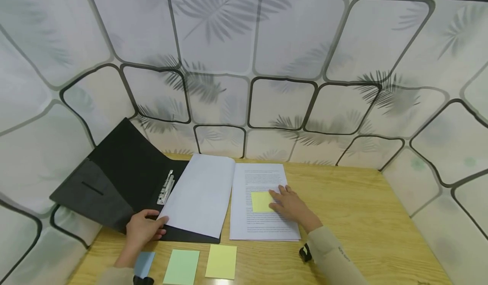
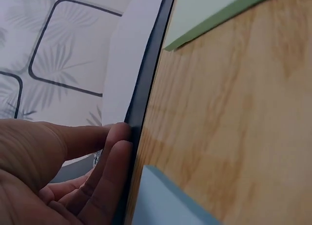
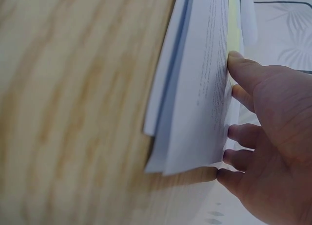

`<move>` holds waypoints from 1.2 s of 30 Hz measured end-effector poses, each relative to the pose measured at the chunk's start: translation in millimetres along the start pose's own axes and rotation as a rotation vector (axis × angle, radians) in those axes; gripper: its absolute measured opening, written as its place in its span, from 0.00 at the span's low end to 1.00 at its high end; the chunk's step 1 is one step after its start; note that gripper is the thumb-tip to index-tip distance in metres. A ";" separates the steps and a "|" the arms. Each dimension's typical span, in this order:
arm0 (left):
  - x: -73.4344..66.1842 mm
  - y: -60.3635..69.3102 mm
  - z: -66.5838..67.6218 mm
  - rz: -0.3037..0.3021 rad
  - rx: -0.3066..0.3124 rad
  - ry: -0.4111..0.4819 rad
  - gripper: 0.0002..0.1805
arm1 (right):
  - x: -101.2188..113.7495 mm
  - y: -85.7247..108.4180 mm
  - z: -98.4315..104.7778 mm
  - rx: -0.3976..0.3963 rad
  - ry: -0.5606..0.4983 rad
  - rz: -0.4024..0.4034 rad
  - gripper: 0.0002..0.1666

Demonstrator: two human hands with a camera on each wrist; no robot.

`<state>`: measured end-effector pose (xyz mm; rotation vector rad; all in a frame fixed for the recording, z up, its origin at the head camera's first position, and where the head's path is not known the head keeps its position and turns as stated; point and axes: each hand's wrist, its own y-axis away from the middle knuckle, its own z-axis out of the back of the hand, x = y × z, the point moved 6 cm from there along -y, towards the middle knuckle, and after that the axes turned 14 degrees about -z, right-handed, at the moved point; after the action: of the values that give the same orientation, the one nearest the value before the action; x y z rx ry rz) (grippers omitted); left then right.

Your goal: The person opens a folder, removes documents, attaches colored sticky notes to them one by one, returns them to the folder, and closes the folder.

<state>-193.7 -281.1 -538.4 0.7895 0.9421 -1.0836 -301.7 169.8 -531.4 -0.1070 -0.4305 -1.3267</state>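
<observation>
My left hand (image 1: pixel 142 230) pinches the lower left corner of a white sheet (image 1: pixel 202 192), which lies over the open black folder (image 1: pixel 118 179). In the left wrist view the thumb and fingers (image 2: pixel 114 157) meet at that sheet's edge (image 2: pixel 129 64). On the right, a stack of printed pages (image 1: pixel 263 230) carries a yellow sticky note (image 1: pixel 261 202). My right hand (image 1: pixel 291 204) rests spread on the pages, its fingertips at the note's right edge. In the right wrist view the pages (image 3: pixel 195 113) are slightly fanned apart at a corner.
Blue (image 1: pixel 144 264), green (image 1: pixel 181 267) and yellow (image 1: pixel 221 261) sticky pads lie along the near side of the wooden table (image 1: pixel 362 217). A metal clip (image 1: pixel 166 187) is fixed inside the folder, whose cover leans up against the patterned backdrop (image 1: pixel 282 103).
</observation>
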 end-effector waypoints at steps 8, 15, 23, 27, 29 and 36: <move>-6.8 0.7 -2.5 -0.061 -0.046 -0.143 0.19 | -0.7 0.7 0.8 -0.010 -0.001 0.001 0.33; -14.0 2.0 -6.1 -0.107 -0.032 -0.335 0.29 | -0.7 0.7 2.2 -0.004 0.000 -0.008 0.33; -18.1 0.8 -9.2 -0.169 -0.056 -0.468 0.21 | -1.7 -0.6 1.0 -0.014 0.006 0.001 0.33; -14.9 0.2 -9.5 -0.167 -0.069 -0.414 0.16 | -1.6 -0.7 1.0 -0.013 0.003 -0.003 0.33; -14.1 -0.4 -9.5 -0.163 -0.072 -0.336 0.15 | -1.3 -0.8 1.1 -0.011 0.003 -0.005 0.33; -19.7 -2.8 -11.0 -0.072 0.007 0.038 0.25 | -1.6 -1.3 -0.1 -0.005 0.011 -0.004 0.33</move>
<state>-202.5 -264.9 -525.0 0.7893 1.0059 -1.1386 -303.3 170.9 -532.3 -0.1031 -0.4177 -1.3320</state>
